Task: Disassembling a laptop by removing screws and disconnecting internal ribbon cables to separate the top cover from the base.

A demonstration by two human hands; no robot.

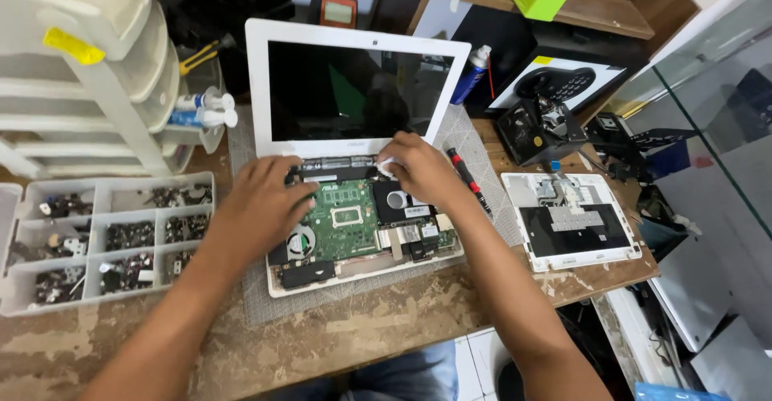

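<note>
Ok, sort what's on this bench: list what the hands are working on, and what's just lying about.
In hand:
opened white laptop
its green circuit board
left hand
right hand

Lying about:
red-handled screwdriver
removed keyboard cover
screw tray
spray can

A worn wooden workbench stands under a wooden shelf, beside a glass pane.

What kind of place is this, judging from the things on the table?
Most likely an electronics repair workshop. An opened white laptop lies with its green circuit board exposed, a compartment tray of small parts stands beside it, and a screwdriver and a removed keyboard cover lie nearby.
</note>
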